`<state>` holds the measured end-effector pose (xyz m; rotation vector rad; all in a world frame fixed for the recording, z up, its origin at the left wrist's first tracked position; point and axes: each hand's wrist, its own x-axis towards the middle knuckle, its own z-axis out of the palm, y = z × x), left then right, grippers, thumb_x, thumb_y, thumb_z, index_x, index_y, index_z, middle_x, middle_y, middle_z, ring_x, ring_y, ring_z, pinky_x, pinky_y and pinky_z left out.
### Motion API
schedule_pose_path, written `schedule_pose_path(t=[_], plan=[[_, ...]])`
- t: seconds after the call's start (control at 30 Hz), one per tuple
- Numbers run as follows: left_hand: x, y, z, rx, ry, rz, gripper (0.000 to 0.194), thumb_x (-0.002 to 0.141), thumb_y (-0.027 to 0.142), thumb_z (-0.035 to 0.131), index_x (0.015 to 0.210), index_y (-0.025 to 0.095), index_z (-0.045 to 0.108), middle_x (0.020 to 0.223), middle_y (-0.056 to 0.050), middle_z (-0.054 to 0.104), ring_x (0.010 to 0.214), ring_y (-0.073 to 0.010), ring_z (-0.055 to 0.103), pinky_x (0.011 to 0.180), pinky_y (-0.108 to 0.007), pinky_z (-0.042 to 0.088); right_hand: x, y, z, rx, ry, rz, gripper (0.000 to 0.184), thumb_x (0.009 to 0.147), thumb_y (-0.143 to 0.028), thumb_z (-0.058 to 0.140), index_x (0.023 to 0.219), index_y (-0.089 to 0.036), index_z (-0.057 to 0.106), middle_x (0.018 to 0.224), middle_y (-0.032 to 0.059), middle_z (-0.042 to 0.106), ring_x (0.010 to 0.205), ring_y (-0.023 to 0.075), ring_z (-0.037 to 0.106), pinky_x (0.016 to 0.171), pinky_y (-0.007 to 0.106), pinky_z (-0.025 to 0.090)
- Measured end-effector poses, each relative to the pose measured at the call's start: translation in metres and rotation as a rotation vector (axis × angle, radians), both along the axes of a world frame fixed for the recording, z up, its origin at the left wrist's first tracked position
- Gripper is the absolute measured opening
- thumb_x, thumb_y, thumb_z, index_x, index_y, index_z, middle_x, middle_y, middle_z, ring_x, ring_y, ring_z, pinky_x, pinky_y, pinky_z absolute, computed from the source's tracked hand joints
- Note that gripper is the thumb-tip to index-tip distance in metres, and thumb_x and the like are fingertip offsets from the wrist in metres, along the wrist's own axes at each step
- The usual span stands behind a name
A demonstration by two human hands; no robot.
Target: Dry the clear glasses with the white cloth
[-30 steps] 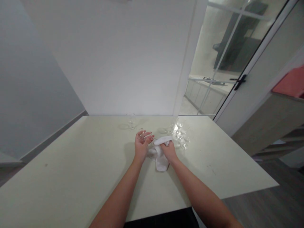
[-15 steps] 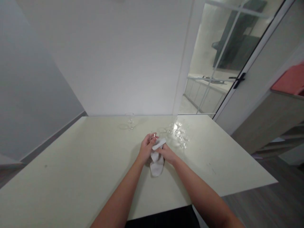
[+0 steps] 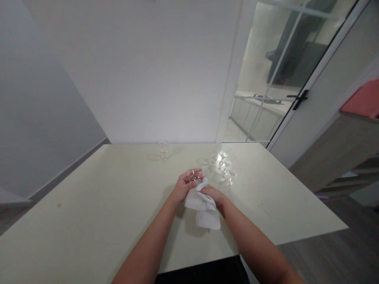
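My left hand [image 3: 184,186] is closed around a small clear glass [image 3: 194,174], held above the pale table [image 3: 89,197]. My right hand [image 3: 215,196] grips a white cloth [image 3: 203,208] that is pressed against the glass and hangs down below both hands. The two hands touch each other at the middle of the table.
A single clear stemmed glass [image 3: 162,148] stands near the table's far edge. Several more clear glasses [image 3: 222,166] cluster at the back right. A glass door with a black handle [image 3: 299,99] is beyond the table, and a wooden shelf [image 3: 340,150] stands at right.
The cloth has unfolded and now hangs lower and further right. My left hand has turned the glass so its rim shows above the fingers.
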<state>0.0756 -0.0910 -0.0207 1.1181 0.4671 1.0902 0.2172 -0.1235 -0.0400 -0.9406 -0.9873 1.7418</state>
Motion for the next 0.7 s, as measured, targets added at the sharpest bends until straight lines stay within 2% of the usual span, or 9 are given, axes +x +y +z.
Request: schedule_pose_path(t=[0.07, 0.1, 0.23, 0.3, 0.4, 0.5, 0.6, 0.7], plan=[[0.0, 0.0, -0.001, -0.01, -0.005, -0.059, 0.071, 0.058, 0.044, 0.084, 0.118, 0.015, 0.063, 0.1, -0.011, 0.072, 0.088, -0.0232, 0.067, 0.078, -0.031, 0.05, -0.002, 0.0, 0.002, -0.061, 0.082, -0.011, 0.036, 0.063, -0.04, 0.078, 0.086, -0.017, 0.063, 0.076, 0.0013, 0.067, 0.064, 0.0144, 0.058, 0.063, 0.027, 0.046], [0.001, 0.002, -0.002, -0.012, 0.006, -0.047, 0.069, 0.06, 0.044, 0.082, 0.119, 0.015, 0.062, 0.1, -0.012, 0.072, 0.088, -0.0233, 0.068, 0.079, -0.032, 0.051, -0.004, 0.001, 0.003, -0.094, 0.118, -0.012, 0.035, 0.066, -0.043, 0.075, 0.088, -0.018, 0.063, 0.077, 0.0018, 0.068, 0.066, 0.0149, 0.06, 0.065, 0.027, 0.048], [0.0, 0.011, -0.004, 0.018, 0.089, 0.092, 0.063, 0.066, 0.048, 0.076, 0.118, 0.015, 0.061, 0.097, -0.011, 0.073, 0.082, -0.0226, 0.069, 0.076, -0.033, 0.052, -0.014, 0.009, 0.005, -0.114, 0.207, -0.105, 0.038, 0.075, -0.053, 0.064, 0.092, -0.02, 0.061, 0.078, 0.0015, 0.07, 0.072, 0.017, 0.065, 0.074, 0.03, 0.051], [-0.001, 0.013, -0.004, 0.09, 0.161, 0.109, 0.057, 0.069, 0.051, 0.072, 0.113, 0.015, 0.064, 0.101, -0.011, 0.072, 0.087, -0.0239, 0.068, 0.08, -0.034, 0.051, -0.016, 0.011, 0.003, -0.082, 0.243, -0.168, 0.04, 0.072, -0.054, 0.067, 0.093, -0.021, 0.061, 0.076, 0.0007, 0.071, 0.071, 0.0179, 0.066, 0.073, 0.031, 0.052], [-0.002, 0.01, -0.002, 0.253, 0.273, 0.077, 0.049, 0.077, 0.052, 0.064, 0.109, 0.016, 0.069, 0.114, -0.011, 0.068, 0.107, -0.0277, 0.062, 0.095, -0.038, 0.046, -0.016, 0.01, 0.001, -0.036, 0.284, -0.209, 0.043, 0.062, -0.05, 0.076, 0.09, -0.021, 0.061, 0.075, 0.0006, 0.071, 0.067, 0.0187, 0.066, 0.068, 0.031, 0.053], [-0.001, 0.006, 0.001, 0.404, 0.34, 0.085, 0.048, 0.083, 0.05, 0.058, 0.118, 0.018, 0.065, 0.125, -0.011, 0.063, 0.119, -0.0281, 0.055, 0.105, -0.041, 0.037, -0.016, 0.008, 0.002, 0.001, 0.304, -0.271, 0.046, 0.052, -0.042, 0.082, 0.088, -0.022, 0.06, 0.072, -0.0011, 0.07, 0.062, 0.0179, 0.064, 0.063, 0.03, 0.052], [0.001, 0.004, 0.0, 0.496, 0.391, 0.257, 0.053, 0.085, 0.044, 0.059, 0.131, 0.02, 0.055, 0.127, -0.011, 0.06, 0.119, -0.0248, 0.054, 0.104, -0.04, 0.038, -0.016, 0.01, 0.003, 0.059, 0.278, -0.333, 0.045, 0.058, -0.046, 0.079, 0.09, -0.022, 0.061, 0.075, -0.0005, 0.07, 0.066, 0.0181, 0.065, 0.063, 0.029, 0.052], [0.001, 0.006, -0.002, 0.515, 0.415, 0.419, 0.049, 0.086, 0.04, 0.059, 0.13, 0.021, 0.052, 0.123, -0.011, 0.061, 0.113, -0.0223, 0.058, 0.095, -0.037, 0.043, -0.015, 0.013, 0.002, 0.166, 0.192, -0.36, 0.046, 0.068, -0.056, 0.07, 0.098, -0.021, 0.063, 0.088, 0.0032, 0.072, 0.078, 0.0199, 0.067, 0.071, 0.031, 0.053]])
